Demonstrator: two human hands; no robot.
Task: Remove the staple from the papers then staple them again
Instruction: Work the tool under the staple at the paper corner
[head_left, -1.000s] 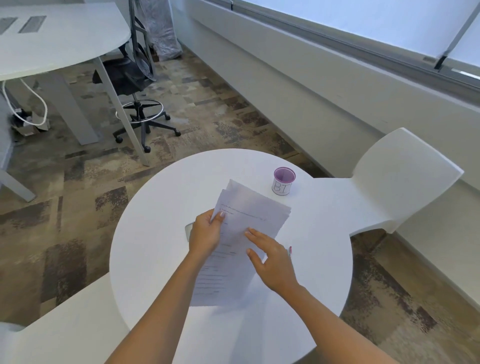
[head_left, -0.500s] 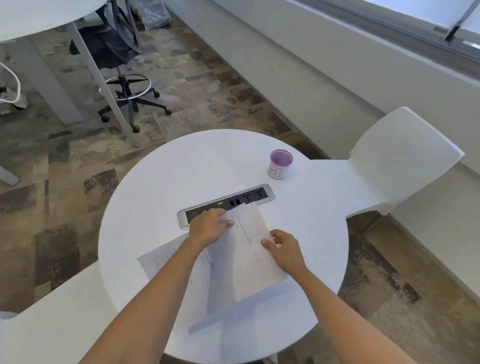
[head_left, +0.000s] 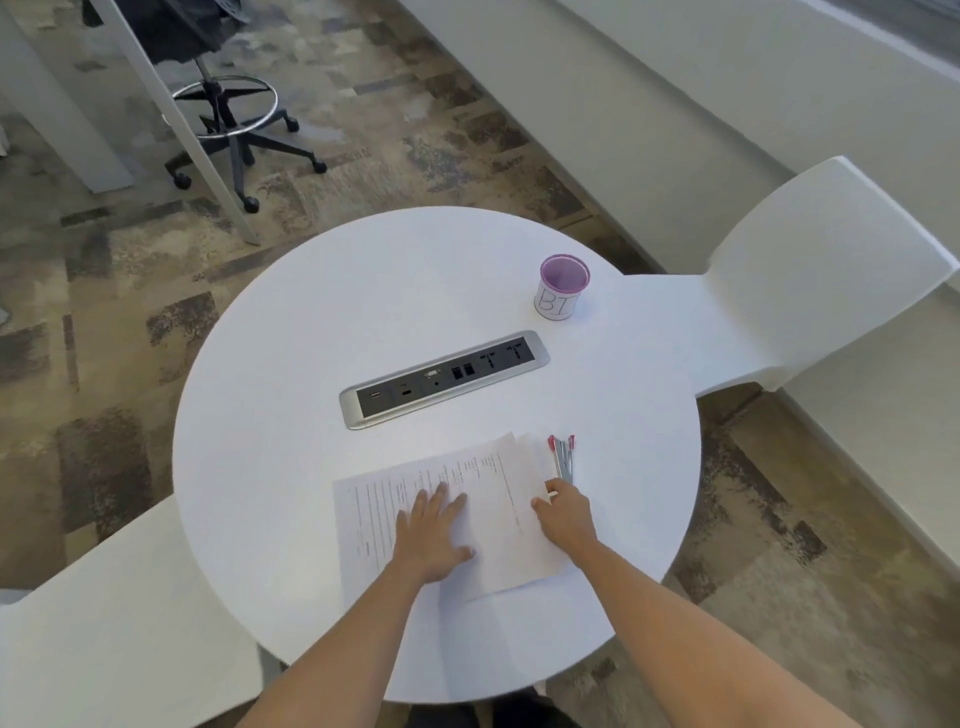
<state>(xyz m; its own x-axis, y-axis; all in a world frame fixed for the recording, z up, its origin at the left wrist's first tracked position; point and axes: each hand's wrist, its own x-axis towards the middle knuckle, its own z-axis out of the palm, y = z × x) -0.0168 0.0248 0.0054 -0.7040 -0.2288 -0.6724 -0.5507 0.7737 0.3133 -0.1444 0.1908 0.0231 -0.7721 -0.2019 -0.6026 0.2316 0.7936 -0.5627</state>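
Matt paper sheets (head_left: 498, 499); smooth white table (head_left: 311, 332); brushed-metal socket strip (head_left: 444, 378).

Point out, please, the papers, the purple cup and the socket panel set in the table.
papers (head_left: 498, 493): head view, on the printed top sheet.
purple cup (head_left: 558, 304): head view, on its white label marked BI.
socket panel (head_left: 441, 382): head view, on its dark face with the ports.
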